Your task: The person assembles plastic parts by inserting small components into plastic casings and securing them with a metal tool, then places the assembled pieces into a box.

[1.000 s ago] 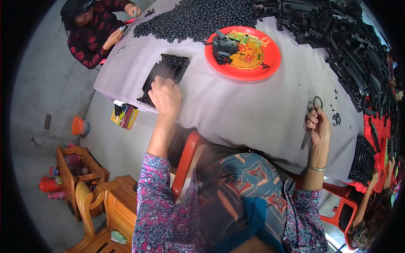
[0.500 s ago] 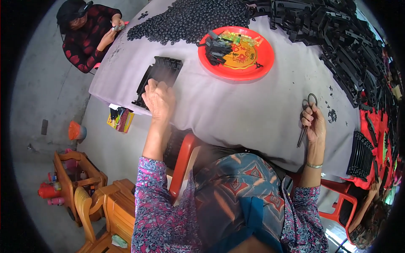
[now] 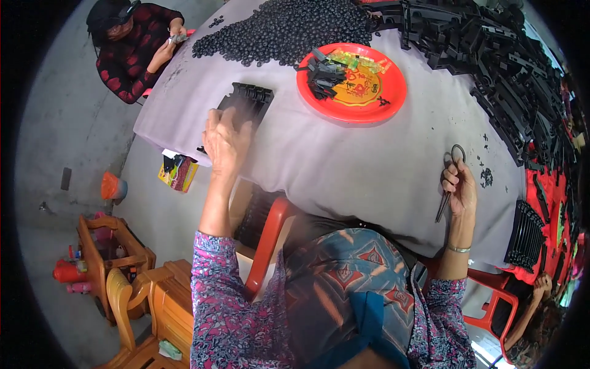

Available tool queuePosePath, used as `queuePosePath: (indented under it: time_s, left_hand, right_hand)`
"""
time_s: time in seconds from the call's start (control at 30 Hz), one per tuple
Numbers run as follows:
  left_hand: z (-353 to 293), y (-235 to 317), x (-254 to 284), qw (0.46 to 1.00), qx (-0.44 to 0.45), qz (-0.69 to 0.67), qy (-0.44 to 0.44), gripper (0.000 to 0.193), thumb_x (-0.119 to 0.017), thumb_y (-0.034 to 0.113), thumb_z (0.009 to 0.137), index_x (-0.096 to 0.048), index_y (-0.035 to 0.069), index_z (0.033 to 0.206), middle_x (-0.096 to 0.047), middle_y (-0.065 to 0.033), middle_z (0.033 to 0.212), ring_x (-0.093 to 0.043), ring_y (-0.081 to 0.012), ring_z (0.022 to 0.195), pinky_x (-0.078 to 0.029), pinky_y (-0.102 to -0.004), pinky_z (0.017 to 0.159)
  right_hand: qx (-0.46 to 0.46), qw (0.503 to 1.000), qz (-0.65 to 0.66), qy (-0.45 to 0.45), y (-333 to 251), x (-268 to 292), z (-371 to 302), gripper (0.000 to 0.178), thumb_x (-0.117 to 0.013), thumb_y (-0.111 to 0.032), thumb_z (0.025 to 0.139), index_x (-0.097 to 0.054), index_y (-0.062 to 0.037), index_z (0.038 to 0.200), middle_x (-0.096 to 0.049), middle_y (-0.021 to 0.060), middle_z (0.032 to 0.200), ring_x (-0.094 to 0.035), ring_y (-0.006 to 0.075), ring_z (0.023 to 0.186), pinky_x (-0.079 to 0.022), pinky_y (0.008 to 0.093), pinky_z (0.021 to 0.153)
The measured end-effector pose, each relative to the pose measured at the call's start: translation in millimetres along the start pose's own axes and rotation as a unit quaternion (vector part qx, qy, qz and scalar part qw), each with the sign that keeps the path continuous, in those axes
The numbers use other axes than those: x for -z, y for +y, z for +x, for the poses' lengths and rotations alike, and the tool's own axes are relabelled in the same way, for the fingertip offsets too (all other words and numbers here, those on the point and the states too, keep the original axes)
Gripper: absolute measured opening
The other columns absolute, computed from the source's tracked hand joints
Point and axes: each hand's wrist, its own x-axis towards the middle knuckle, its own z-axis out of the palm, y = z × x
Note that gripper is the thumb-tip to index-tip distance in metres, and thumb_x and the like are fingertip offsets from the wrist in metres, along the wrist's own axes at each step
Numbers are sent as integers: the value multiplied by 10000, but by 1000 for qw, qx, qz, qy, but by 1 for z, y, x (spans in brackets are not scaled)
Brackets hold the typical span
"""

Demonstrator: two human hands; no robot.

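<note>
My left hand (image 3: 224, 141) is bent over a black ribbed plastic part (image 3: 253, 93) that lies on the cloth-covered table. Its fingers curl down, and motion blurs them; the tips are hidden, so whether they hold anything is unclear. My right hand (image 3: 461, 190) is wrapped round a slim dark metal tool (image 3: 442, 208). A loop sticks out above the fist and long thin prongs point down toward me; whether it is scissors or tweezers I cannot tell. Small black bits (image 3: 486, 177) lie to the right of that hand.
A red plate (image 3: 393, 104) carries black strips and clear yellow-green pieces. Behind it spreads a heap of small black round parts (image 3: 289, 31). Long black plastic parts (image 3: 479, 55) pile up at the right. At far left sits another person (image 3: 132, 55). A red chair (image 3: 268, 240) stands beside me.
The view has shifted slightly. My left hand has moved a little nearer and left against the black part, its fingers blurred. The right hand keeps the same hold on the looped tool.
</note>
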Motion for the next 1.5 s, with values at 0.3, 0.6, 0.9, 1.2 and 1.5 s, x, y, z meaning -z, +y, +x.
queuePosePath:
  time_s: [0.3, 0.6, 0.9, 1.2, 1.5]
  left_hand:
    - [48, -51, -45, 984, -89, 115, -108, 721, -723, 400, 737, -494, -25, 1273, -558, -239, 1233, -489, -374, 1188, -384, -431, 1018]
    - [45, -60, -66, 963, -34, 243, -109, 609, -614, 454, 839, -524, 60, 1295, -530, -209, 1236, -525, -387, 1121, -452, -461, 905]
    - [62, -87, -68, 975, -89, 158, -128, 581, -607, 333, 868, -485, -48, 1289, -524, -286, 1226, -507, -438, 1131, -419, -449, 957]
    - [79, -58, -50, 950, -50, 206, -229, 597, -666, 289, 752, -534, -8, 1253, -587, -229, 1195, -556, -379, 1117, -445, -422, 950]
    - [85, -47, -56, 954, -45, 209, -210, 637, -681, 309, 683, -561, -10, 1222, -597, -231, 1186, -562, -373, 1112, -444, -422, 953]
  right_hand:
    - [67, 968, -202, 132, 10, -3, 7, 385, -563, -159, 848, -492, -67, 1214, -549, 33, 772, -487, 85, 620, -404, 207, 483]
    - [76, 959, -232, 145, 7, -17, -4, 159, -493, -114, 911, -486, -114, 1069, -500, -16, 766, -444, 43, 600, -359, 181, 470]
    - [100, 959, -220, 145, 16, -20, 2, 181, -500, -84, 910, -421, -78, 1072, -487, -12, 733, -446, 38, 554, -351, 189, 430]
    - [119, 945, -276, 132, 15, -16, 3, 227, -545, -90, 883, -424, -59, 1073, -500, 2, 693, -431, 52, 509, -355, 210, 415]
    - [151, 938, -277, 141, 13, -15, 4, 224, -584, -107, 843, -461, -59, 1024, -513, 10, 695, -443, 64, 507, -372, 234, 402]
